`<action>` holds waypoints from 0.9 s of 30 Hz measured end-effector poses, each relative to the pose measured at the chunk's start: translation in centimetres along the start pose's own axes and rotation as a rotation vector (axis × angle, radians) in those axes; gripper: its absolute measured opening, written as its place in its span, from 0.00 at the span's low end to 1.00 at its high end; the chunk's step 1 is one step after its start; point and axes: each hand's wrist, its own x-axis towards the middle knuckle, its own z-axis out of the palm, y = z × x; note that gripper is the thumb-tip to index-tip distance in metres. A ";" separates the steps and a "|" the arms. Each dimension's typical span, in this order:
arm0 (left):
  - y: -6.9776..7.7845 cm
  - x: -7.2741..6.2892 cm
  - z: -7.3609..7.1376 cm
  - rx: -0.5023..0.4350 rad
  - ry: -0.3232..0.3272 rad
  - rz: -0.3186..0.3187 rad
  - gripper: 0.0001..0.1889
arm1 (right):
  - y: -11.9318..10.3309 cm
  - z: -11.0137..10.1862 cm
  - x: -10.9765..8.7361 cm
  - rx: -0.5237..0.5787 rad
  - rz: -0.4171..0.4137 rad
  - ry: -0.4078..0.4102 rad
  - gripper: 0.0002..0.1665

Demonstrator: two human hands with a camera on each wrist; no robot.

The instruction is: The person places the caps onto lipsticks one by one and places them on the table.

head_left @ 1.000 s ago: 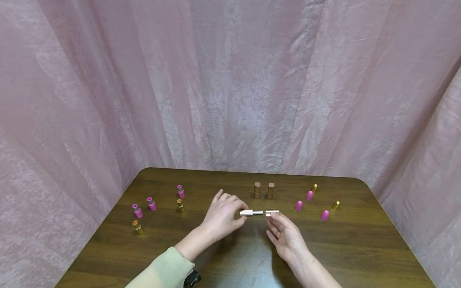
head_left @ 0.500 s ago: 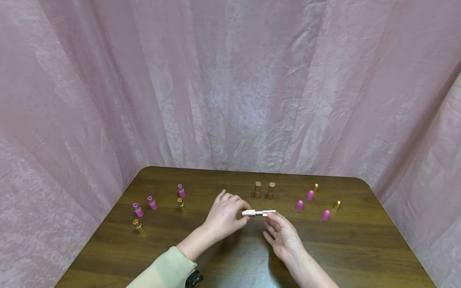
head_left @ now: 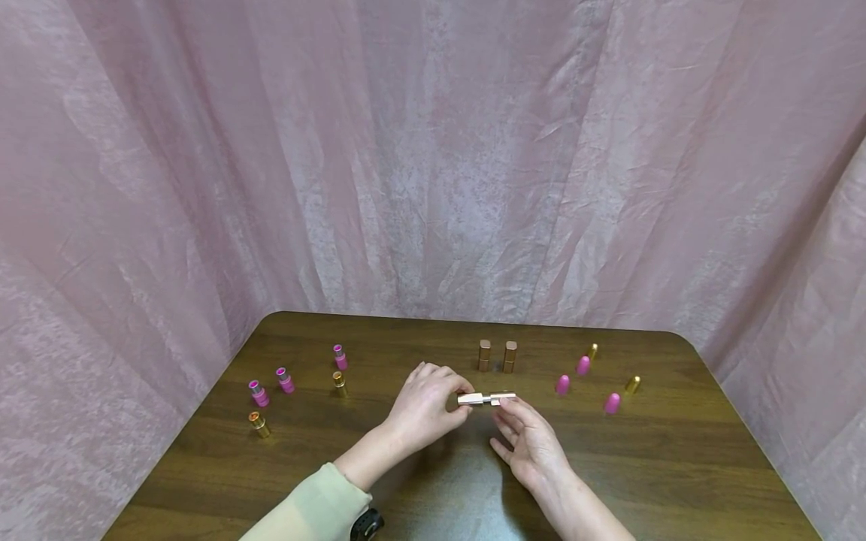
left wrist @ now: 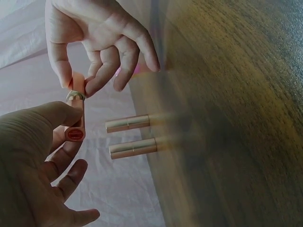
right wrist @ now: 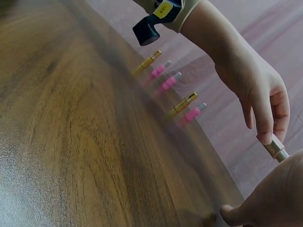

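Over the middle of the table, my left hand (head_left: pixel 426 406) pinches the rose-gold base of a lipstick (head_left: pixel 470 400) between thumb and fingers. From the right, my right hand (head_left: pixel 537 447) pinches the matching cap (head_left: pixel 502 397). Base and cap lie level and in line, the cap partly over the base with a short silvery stretch between them. In the left wrist view the base's end (left wrist: pixel 75 134) shows a red label. Fingers of the right hand hide part of the cap. Two capped rose-gold lipsticks (head_left: pixel 484 356) stand upright just behind the hands.
Uncapped pink lipstick bases (head_left: pixel 285 381) and gold bases (head_left: pixel 259 425) stand on the left of the wooden table (head_left: pixel 203 481). On the right stand pink caps (head_left: pixel 612 403) and gold caps (head_left: pixel 632 385). A pink curtain (head_left: pixel 433 165) hangs behind the table.
The cap was apart from the base a second ago. My right hand has moved left, and the cap has slid over the base's inner tube, narrowing the gap.
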 end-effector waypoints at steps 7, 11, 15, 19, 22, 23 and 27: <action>0.1 0.1 0.0 -0.004 0.009 0.007 0.08 | 0.1 0.1 0.0 0.003 0.003 -0.004 0.17; 0.3 0.1 0.1 -0.001 0.008 0.009 0.08 | 0.3 0.3 0.0 0.006 0.006 -0.006 0.18; 0.4 0.1 0.1 0.003 0.007 0.011 0.08 | 0.4 0.4 0.0 0.004 0.006 -0.011 0.20; 0.3 0.0 0.1 -0.014 0.000 0.011 0.08 | 0.5 0.4 0.0 -0.001 0.000 -0.018 0.20; 0.2 -0.1 0.1 -0.038 -0.012 0.010 0.08 | 0.6 0.3 0.0 -0.008 -0.010 -0.031 0.18; 0.2 -0.1 0.1 -0.043 -0.015 0.012 0.08 | 0.6 0.3 0.0 -0.010 -0.012 -0.033 0.19; 0.1 -0.2 0.1 -0.052 -0.039 0.009 0.08 | 0.7 0.3 0.0 -0.023 -0.021 -0.034 0.22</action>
